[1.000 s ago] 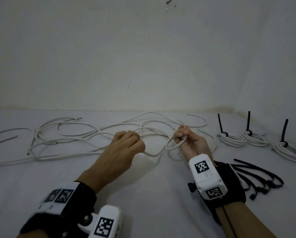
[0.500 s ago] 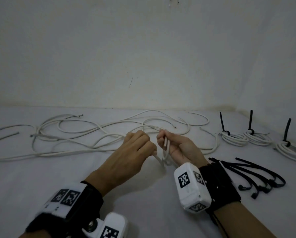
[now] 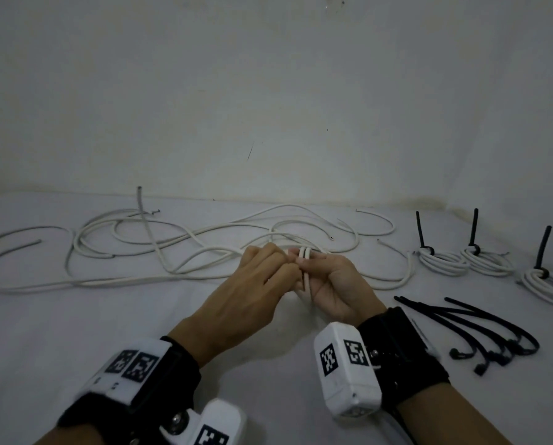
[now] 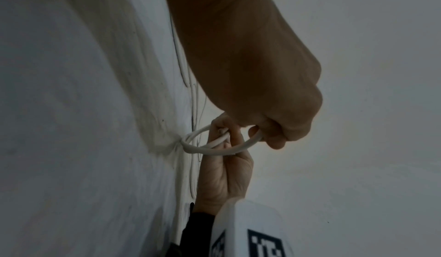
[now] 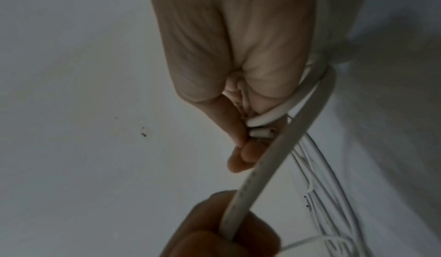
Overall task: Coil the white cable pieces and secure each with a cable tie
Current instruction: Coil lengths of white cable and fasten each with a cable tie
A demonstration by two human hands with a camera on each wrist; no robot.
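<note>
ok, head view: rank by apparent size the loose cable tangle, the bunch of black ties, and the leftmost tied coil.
1. Loose cable tangle, spanning most of the surface.
2. Bunch of black ties.
3. Leftmost tied coil.
The ties lie nearer the camera than the coil, so that gap is partly perspective.

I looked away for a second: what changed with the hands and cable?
The left hand moved right to meet the right hand, closing the white cable into small loops that both hold. The three tied coils and black ties stayed put.
</note>
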